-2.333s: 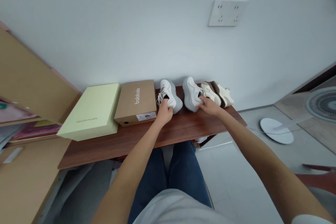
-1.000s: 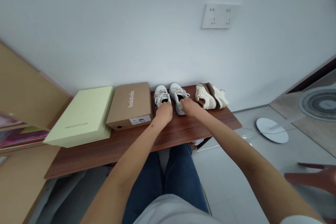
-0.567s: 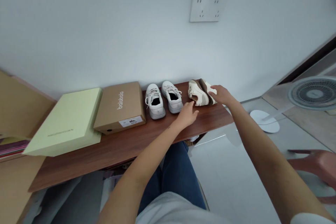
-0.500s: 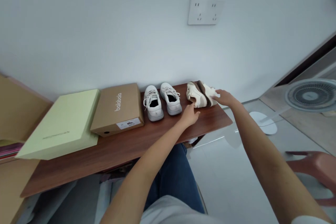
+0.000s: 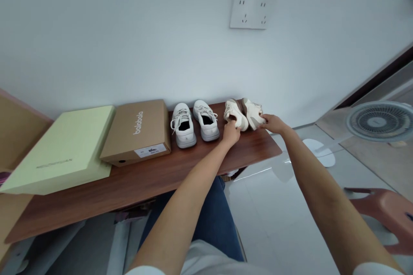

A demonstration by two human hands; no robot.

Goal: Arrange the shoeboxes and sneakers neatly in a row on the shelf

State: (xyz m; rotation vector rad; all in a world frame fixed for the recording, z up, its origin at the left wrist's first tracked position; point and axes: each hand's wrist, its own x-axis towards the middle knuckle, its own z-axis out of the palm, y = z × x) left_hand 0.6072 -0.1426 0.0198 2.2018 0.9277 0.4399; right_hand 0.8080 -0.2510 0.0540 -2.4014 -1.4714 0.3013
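Two cream sneakers with brown soles stand at the right end of a reddish-brown wooden board. My left hand (image 5: pixel 231 133) grips the heel of the left cream sneaker (image 5: pixel 236 114), its fingers at the shoe's opening. On the right cream sneaker (image 5: pixel 253 113), my right hand (image 5: pixel 271 123) is closed round the heel from the right. Just left of them sits a pair of white lace-up sneakers, the nearer one to me a white sneaker (image 5: pixel 210 131) and beside it another white sneaker (image 5: pixel 186 137), both with toes toward the wall.
A brown shoebox (image 5: pixel 137 131) and a pale green box (image 5: pixel 64 146) occupy the left of the wooden board (image 5: pixel 142 189). A socket panel (image 5: pixel 248 10) is on the wall. To the right are a fan (image 5: pixel 379 120) and a pinkish-brown plastic stool (image 5: pixel 383 206) on the floor.
Both cream sneakers have turned from lying on their sides to more upright, with heels toward me. My hands have closed on their heels. The view has shifted slightly right.
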